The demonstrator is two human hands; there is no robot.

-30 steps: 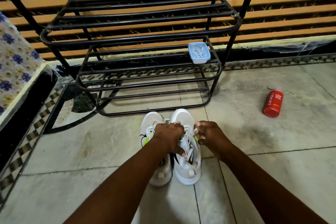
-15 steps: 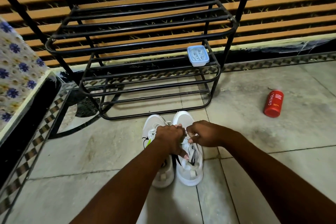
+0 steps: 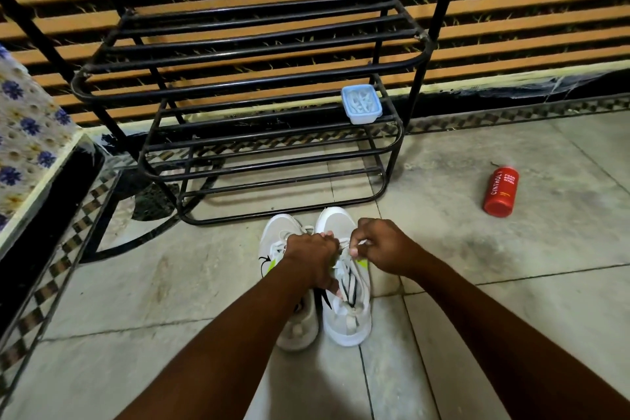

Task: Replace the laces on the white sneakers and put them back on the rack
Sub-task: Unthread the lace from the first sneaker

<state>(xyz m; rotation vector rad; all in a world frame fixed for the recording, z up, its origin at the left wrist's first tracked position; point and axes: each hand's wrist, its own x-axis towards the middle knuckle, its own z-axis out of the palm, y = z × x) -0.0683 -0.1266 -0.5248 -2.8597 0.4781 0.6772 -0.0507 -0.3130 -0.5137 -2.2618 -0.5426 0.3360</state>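
Note:
Two white sneakers stand side by side on the tiled floor, toes toward the black metal shoe rack (image 3: 252, 92). Over the right sneaker (image 3: 347, 317) both hands meet. My left hand (image 3: 312, 257) grips the sneaker's upper and the lace near the tongue. My right hand (image 3: 381, 245) pinches a white lace (image 3: 344, 245) at the eyelets. My left forearm partly covers the left sneaker (image 3: 279, 235). A small pale blue tub (image 3: 361, 104) holding white laces sits on the rack's middle shelf at the right.
A red Cinthol bottle (image 3: 500, 191) lies on the floor to the right. At the left edge is a floral-covered surface (image 3: 24, 147) with a dark patterned border below. The slatted wall stands close behind the rack.
My right hand has moved in from beside the sneaker to the laces and closed on one. The view has shifted slightly nearer the rack. My left hand stays on the right sneaker.

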